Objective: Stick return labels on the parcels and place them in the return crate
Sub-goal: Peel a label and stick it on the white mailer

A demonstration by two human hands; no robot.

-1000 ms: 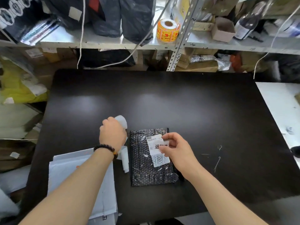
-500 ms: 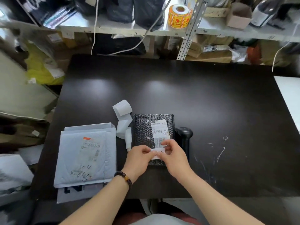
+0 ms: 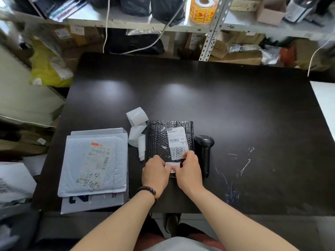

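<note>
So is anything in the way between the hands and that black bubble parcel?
Nothing visible. The left hand and right hand are over the near end of the black parcel, pinching a small white label. The scanner lies beside it, not between.

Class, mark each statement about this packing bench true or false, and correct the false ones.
1. The left hand and right hand pinch a small white label over the black parcel. True.
2. The scanner lies left of the black parcel. False: the scanner lies to its right.
3. A stack of white padded envelopes lies left of the parcel. True.
4. The yellow sticker roll sits on the table. False: the sticker roll sits on the shelf.
</note>
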